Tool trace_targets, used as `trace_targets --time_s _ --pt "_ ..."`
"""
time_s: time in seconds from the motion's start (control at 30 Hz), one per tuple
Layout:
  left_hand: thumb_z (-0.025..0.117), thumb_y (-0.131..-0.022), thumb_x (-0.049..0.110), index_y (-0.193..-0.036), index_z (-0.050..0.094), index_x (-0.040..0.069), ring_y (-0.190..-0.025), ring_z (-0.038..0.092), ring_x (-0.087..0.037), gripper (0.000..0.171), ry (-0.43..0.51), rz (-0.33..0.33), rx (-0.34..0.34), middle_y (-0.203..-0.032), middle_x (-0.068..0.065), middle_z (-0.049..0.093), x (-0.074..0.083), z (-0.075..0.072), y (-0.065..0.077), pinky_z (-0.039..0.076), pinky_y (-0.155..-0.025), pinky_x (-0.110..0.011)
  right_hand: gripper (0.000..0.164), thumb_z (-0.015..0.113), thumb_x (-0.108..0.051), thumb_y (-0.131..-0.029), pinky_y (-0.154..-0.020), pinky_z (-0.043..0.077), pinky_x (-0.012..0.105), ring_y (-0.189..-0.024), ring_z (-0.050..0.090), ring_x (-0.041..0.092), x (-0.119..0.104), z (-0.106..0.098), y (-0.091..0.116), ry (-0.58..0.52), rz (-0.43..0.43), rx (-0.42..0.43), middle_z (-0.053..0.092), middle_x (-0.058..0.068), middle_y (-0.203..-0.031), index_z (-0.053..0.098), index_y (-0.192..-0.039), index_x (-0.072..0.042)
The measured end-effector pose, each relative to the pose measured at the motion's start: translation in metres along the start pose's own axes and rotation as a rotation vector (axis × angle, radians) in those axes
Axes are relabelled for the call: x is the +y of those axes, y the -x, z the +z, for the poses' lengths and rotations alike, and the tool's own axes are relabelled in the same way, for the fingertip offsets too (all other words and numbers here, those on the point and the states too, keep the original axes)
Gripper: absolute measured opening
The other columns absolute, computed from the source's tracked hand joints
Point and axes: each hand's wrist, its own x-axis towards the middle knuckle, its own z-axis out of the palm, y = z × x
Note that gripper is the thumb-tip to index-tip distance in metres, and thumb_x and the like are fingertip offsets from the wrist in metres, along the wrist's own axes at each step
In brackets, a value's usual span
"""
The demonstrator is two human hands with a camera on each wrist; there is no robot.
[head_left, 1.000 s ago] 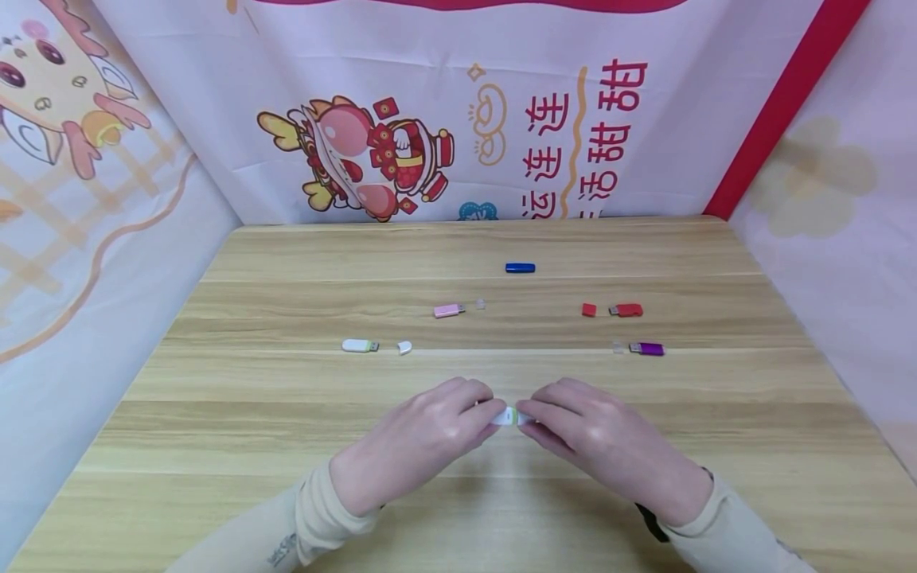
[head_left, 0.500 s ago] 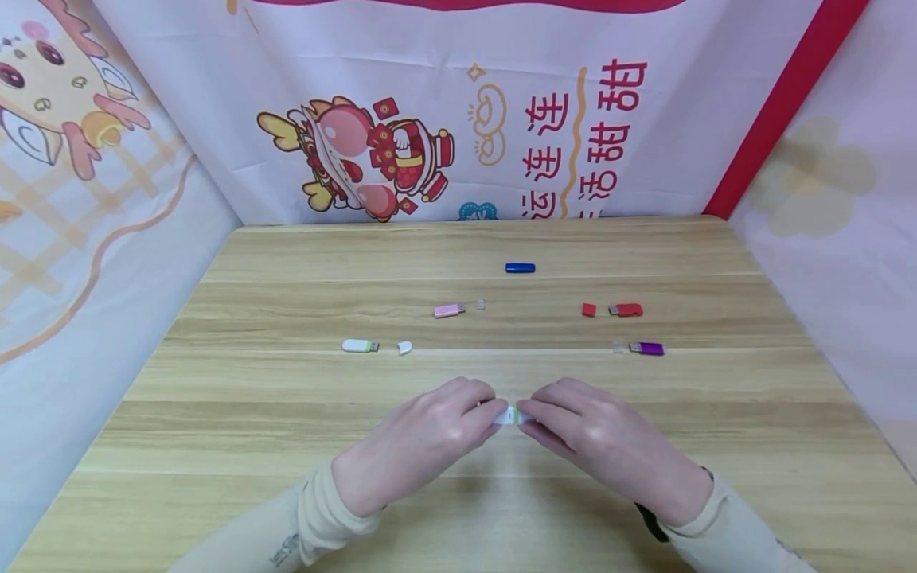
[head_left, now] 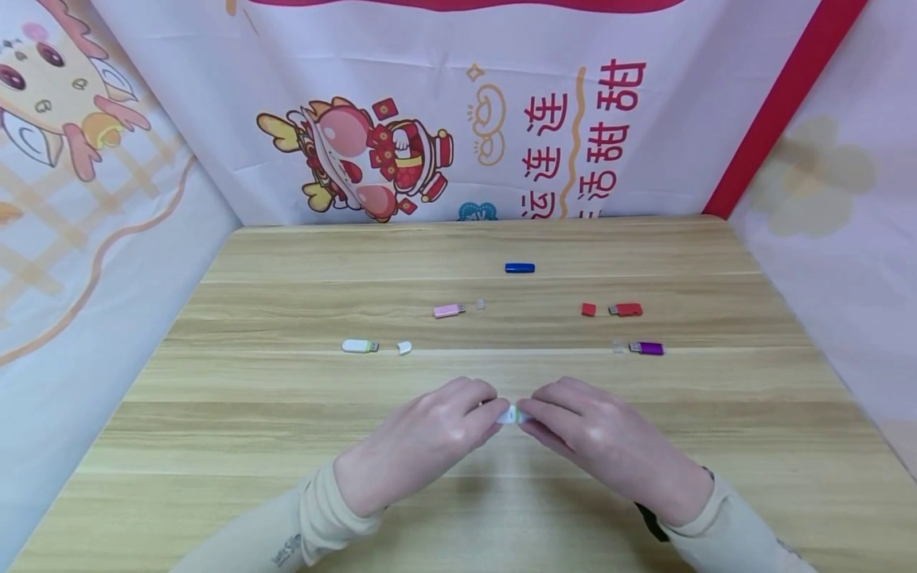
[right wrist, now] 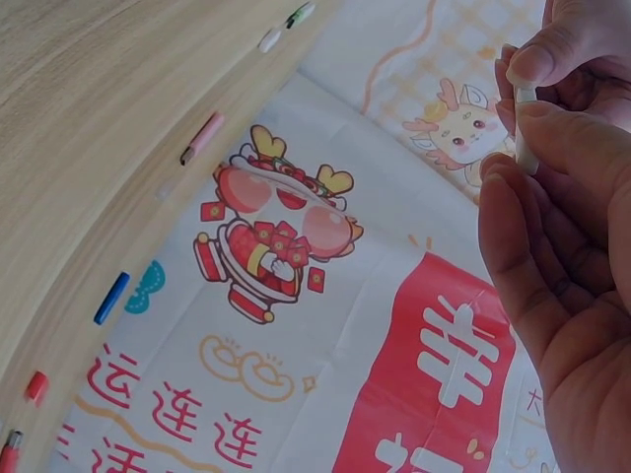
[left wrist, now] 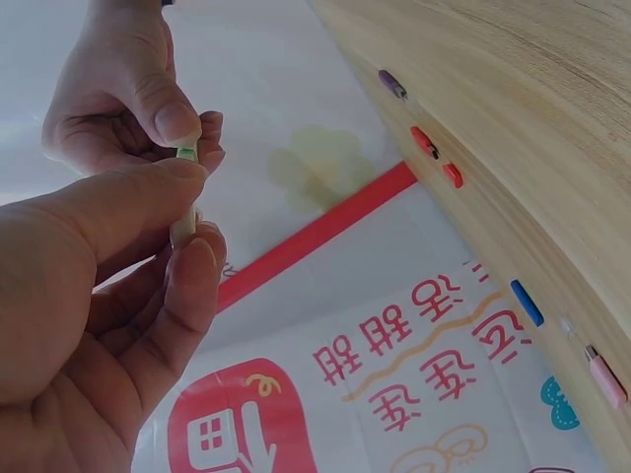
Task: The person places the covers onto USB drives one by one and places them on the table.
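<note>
Both hands meet over the near middle of the wooden table, on a white USB stick (head_left: 507, 415) with a light green band. My left hand (head_left: 437, 434) pinches its left end between thumb and fingers. The other end, beside the green band, is pinched by my right hand (head_left: 595, 438). In the left wrist view the USB stick (left wrist: 183, 229) shows between the left thumb and fingers, its green part close to the right thumb. The right wrist view has a white piece of the USB stick (right wrist: 525, 148) between the fingertips. Fingers cover both ends, so whether it is capped cannot be told.
On the table (head_left: 215, 398) lie another white USB stick (head_left: 357, 345) with its cap (head_left: 404, 348), a pink one (head_left: 447, 311) with a clear cap (head_left: 481, 304), a red one (head_left: 629, 310) with its cap (head_left: 589, 309), a purple one (head_left: 650, 348) and a blue one (head_left: 520, 268).
My left hand has shifted very slightly to the right, toward the right hand. Both hands keep their grip on the white USB stick, and the things on the table have not moved.
</note>
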Motion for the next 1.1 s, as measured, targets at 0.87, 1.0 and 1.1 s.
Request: trace_targets --time_s 0.87,1.0,1.1 --pt "0.070 -0.089 -0.002 -0.104 0.070 0.001 -0.086 0.062 -0.015 0.016 -0.072 0.021 0.008 -0.094 -0.007 0.063 0.0028 -0.0003 -0.0050 0.055 -0.075 -0.020 0.038 0.049 -0.030 -0.103 -0.071 0.057 0.022 -0.078 0.065 0.013 0.0005 -0.0006 -0.0034 0.074 -0.070 0.036 0.070 0.003 -0.091 0.075 -0.102 -0.002" --pt "0.070 -0.088 -0.002 -0.105 0.071 0.001 -0.086 0.063 -0.015 0.016 -0.066 0.015 0.004 -0.095 -0.007 0.064 0.0030 -0.0005 -0.0056 0.055 -0.075 -0.020 0.038 0.049 -0.030 -0.103 -0.071 0.057 0.022 -0.078 0.065 0.013 0.0005 -0.0009 -0.0039 0.084 -0.077 0.036 0.070 0.003 -0.091 0.075 -0.102 -0.001" --pt "0.069 -0.088 -0.003 -0.104 0.071 0.001 -0.086 0.062 -0.015 0.016 -0.089 0.022 0.014 -0.094 -0.007 0.063 0.0035 -0.0005 -0.0060 0.055 -0.074 -0.020 0.037 0.050 -0.029 -0.102 -0.071 0.057 0.022 -0.078 0.065 0.013 0.0002 -0.0016 -0.0041 0.082 -0.073 0.032 0.070 0.003 -0.091 0.075 -0.102 -0.001"
